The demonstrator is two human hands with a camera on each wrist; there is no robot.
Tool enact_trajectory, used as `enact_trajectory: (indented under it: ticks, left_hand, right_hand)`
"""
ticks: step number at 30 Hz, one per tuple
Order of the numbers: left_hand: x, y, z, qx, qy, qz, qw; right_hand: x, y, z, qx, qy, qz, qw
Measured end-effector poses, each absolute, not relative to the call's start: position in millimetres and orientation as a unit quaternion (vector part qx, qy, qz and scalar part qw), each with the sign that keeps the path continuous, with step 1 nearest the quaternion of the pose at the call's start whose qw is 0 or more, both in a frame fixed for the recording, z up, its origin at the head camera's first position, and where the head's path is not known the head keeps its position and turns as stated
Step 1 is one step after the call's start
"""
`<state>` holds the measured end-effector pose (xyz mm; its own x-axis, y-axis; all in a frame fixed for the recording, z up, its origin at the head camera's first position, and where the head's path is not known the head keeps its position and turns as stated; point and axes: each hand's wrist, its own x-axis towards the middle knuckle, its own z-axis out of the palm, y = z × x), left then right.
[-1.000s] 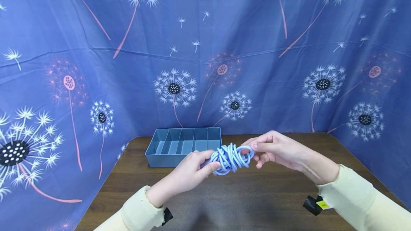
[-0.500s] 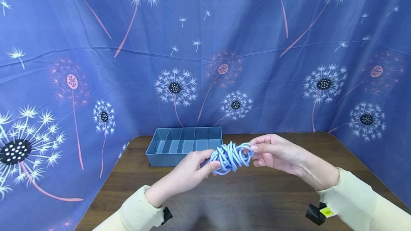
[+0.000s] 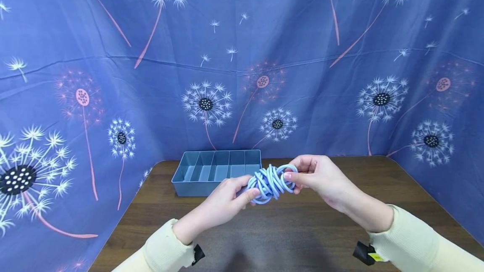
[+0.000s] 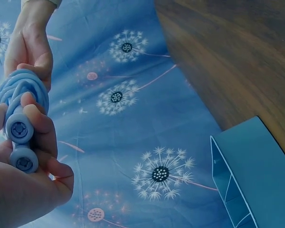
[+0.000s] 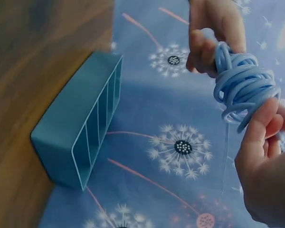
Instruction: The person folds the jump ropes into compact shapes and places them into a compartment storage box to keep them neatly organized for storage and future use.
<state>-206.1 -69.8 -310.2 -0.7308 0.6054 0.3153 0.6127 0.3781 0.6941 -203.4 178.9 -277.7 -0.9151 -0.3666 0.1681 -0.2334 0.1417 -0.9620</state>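
A light blue skipping rope point(image 3: 269, 184), its cord wound into a thick bundle, is held up above the table between both hands. My left hand point(image 3: 226, 200) grips it by the handles, thumb along the near side. Two round handle ends point(image 4: 20, 129) poke out of that grip in the left wrist view. At the bundle's other end, my right hand point(image 3: 324, 180) pinches loops of the cord between thumb and fingers. The right wrist view shows the wound cord point(image 5: 244, 88) from its far side, with the right fingertips point(image 5: 266, 109) on its outer turns.
Behind the left hand, a blue-grey organizer box point(image 3: 196, 189) with several compartments stands at the back of the brown wooden table point(image 3: 280, 238). A blue dandelion-print cloth point(image 3: 234, 95) hangs around the back and sides.
My right hand has shifted slightly left onto the bundle's end, its thumb now over the near loops. The left hand keeps its grip in nearly the same place.
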Motion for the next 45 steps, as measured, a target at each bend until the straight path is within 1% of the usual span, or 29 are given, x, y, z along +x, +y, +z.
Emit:
enact_trajectory:
  ticks: [4, 5, 8, 11, 12, 15, 18, 19, 22, 25, 28, 30, 31, 33, 34, 38, 40, 42, 45]
  left_hand:
    - [-207, -70, -313, -0.365, -0.835, -0.411, 0.019]
    - [-207, -70, -313, -0.366, -0.838, -0.403, 0.031]
    - [-207, -69, -315, -0.374, -0.848, -0.368, 0.077]
    - [-206, -68, -317, -0.388, -0.854, -0.319, 0.137]
    - [-206, -68, -317, -0.393, -0.853, -0.310, 0.150]
    - [-206, -67, -318, -0.405, -0.848, -0.296, 0.171]
    - [-205, -67, -317, -0.405, -0.847, -0.299, 0.174]
    - [-204, -67, -316, -0.403, -0.847, -0.300, 0.174]
    - [-203, -67, -314, -0.401, -0.847, -0.304, 0.173]
    - [-202, -66, -314, -0.404, -0.844, -0.310, 0.170]
    - [-201, -66, -314, -0.405, -0.843, -0.314, 0.165]
    - [-201, -65, -313, -0.403, -0.843, -0.317, 0.162]
    - [-201, -65, -313, -0.401, -0.844, -0.317, 0.161]
    - [-201, -65, -313, -0.400, -0.845, -0.315, 0.161]
    - [-200, -65, -313, -0.400, -0.846, -0.314, 0.160]
    - [-200, -65, -312, -0.400, -0.848, -0.309, 0.158]
    - [-200, -64, -312, -0.400, -0.849, -0.310, 0.155]
    - [-200, -64, -313, -0.401, -0.848, -0.311, 0.151]
    - [-201, -64, -314, -0.402, -0.848, -0.314, 0.144]
  right_hand:
    - [-202, 175, -281, -0.227, 0.808, -0.541, -0.054]
    - [-201, 174, -282, -0.239, 0.816, -0.520, -0.081]
    - [-200, 172, -283, -0.263, 0.838, -0.450, -0.161]
    - [-200, 168, -282, -0.270, 0.854, -0.390, -0.213]
    - [-200, 167, -281, -0.270, 0.860, -0.365, -0.231]
    - [-200, 165, -281, -0.292, 0.861, -0.294, -0.296]
    - [-201, 163, -282, -0.324, 0.838, -0.219, -0.381]
    - [-201, 162, -283, -0.334, 0.828, -0.205, -0.401]
    - [-201, 161, -284, -0.352, 0.807, -0.178, -0.440]
    - [-202, 161, -285, -0.366, 0.794, -0.192, -0.446]
    - [-202, 162, -286, -0.376, 0.786, -0.234, -0.431]
    - [-203, 163, -285, -0.375, 0.788, -0.269, -0.409]
    - [-202, 164, -283, -0.370, 0.793, -0.291, -0.387]
    - [-202, 168, -279, -0.351, 0.812, -0.340, -0.317]
    - [-201, 170, -275, -0.338, 0.823, -0.368, -0.269]
    - [-202, 182, -259, -0.254, 0.841, -0.476, -0.037]
    - [-204, 187, -253, -0.217, 0.828, -0.513, 0.056]
    - [-205, 191, -250, -0.198, 0.813, -0.537, 0.111]
    - [-207, 193, -250, -0.207, 0.804, -0.540, 0.140]
